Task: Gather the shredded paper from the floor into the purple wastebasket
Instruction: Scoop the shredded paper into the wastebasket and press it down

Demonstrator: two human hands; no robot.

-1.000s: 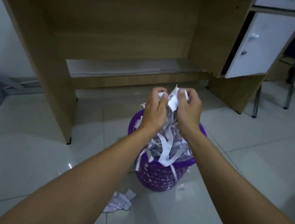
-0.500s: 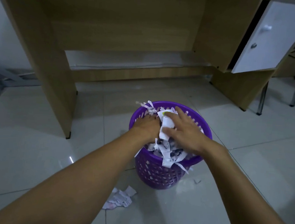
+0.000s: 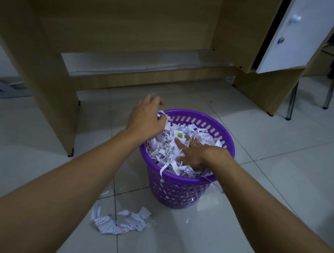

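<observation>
The purple wastebasket (image 3: pixel 178 190) stands on the tiled floor, filled to its rim with white shredded paper (image 3: pixel 168 148). My right hand (image 3: pixel 195 154) lies flat on the paper inside the basket, fingers straight and pressing down. My left hand (image 3: pixel 146 118) hovers over the basket's far left rim, fingers loosely bent and blurred, holding nothing that I can see. A small clump of loose shredded paper (image 3: pixel 119 222) lies on the floor in front of the basket, to its left. A few strips hang over the basket's front rim.
A wooden desk (image 3: pixel 130 32) stands behind the basket, its left side panel (image 3: pixel 50 88) close by. A white cabinet door (image 3: pixel 291 34) hangs open at the upper right. Metal chair legs (image 3: pixel 291 101) stand at the right. Tiny scraps dot the tiles near the basket.
Both hands came down from above the basket and let the paper go into it. The right hand now presses the pile; the left hand has lifted toward the far left rim.
</observation>
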